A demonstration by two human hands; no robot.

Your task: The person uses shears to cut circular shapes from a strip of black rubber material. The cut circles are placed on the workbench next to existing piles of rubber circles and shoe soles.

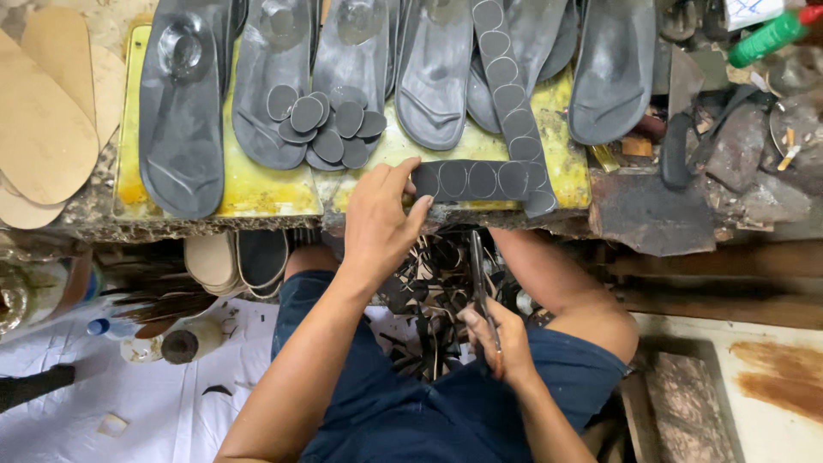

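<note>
Nearest, the right hand point(501, 343) rests over the person's lap, closed around the handles of a pair of scissors point(480, 283) whose dark blades point up toward the bench edge. Below and around the knees, dark offcuts point(429, 300) litter the floor. To the left, on white sheets, lie a small bottle with a blue cap point(107, 327) and a round dark-topped jar point(184, 343).

Farther up, the left hand point(381, 219) reaches to the near edge of the bench point(257, 193), thumb and fingers pinching the left end of a dark rubber strip point(480, 180) marked with a row of ovals. That strip lies flat along the bench's near edge, on the yellow surface. A second, longer strip point(506, 94) with the same oval marks runs from the far side down toward it, its lower end touching the right end of the held strip.

Left of the strips, a heap of cut grey oval pieces point(330, 124) sits on the yellow surface and partly on an insole. Beyond, a row of dark grey moulded insoles point(184, 111) lies side by side across the bench. At far left are tan flat soles point(43, 120); at far right, a green bottle point(767, 36) among clutter.
</note>
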